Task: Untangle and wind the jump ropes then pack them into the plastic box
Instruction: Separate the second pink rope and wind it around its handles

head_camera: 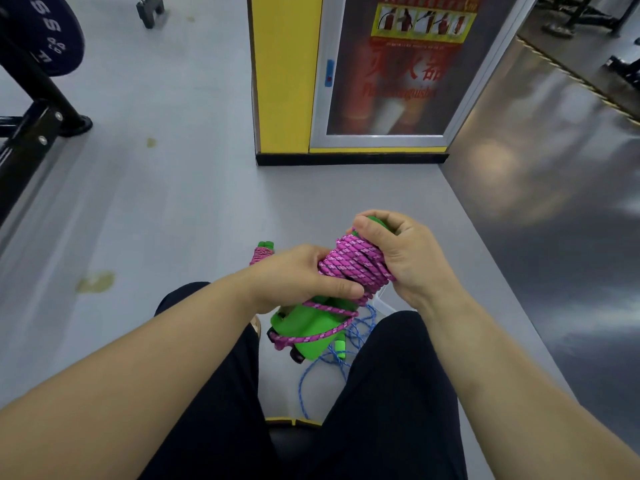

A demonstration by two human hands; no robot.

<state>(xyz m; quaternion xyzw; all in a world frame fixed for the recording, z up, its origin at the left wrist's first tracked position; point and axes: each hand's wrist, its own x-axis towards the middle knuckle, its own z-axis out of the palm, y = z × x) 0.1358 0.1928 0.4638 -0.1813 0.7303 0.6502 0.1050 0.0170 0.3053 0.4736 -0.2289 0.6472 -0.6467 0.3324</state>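
A magenta jump rope (353, 263) is wound in a thick coil round green handles (304, 327), held above my lap. My left hand (298, 277) grips the coil's near side, thumb lying along its lower edge. My right hand (403, 252) holds the coil's far end, thumb on top, fingers curled over a green handle tip. A loose magenta strand crosses the green handles below. Another wound magenta rope with green ends (262, 252) lies on the floor behind my left hand. A blue rope (323, 365) lies loose on the floor between my knees. A clear plastic edge (382, 299), perhaps the box, shows under my right wrist.
I sit on a grey floor (166, 216) with my legs in black trousers. A yellow pillar with a fire-extinguisher cabinet (391, 77) stands ahead. A black rack with a weight plate (38, 36) is at the far left. Dark glossy flooring (554, 188) runs along the right.
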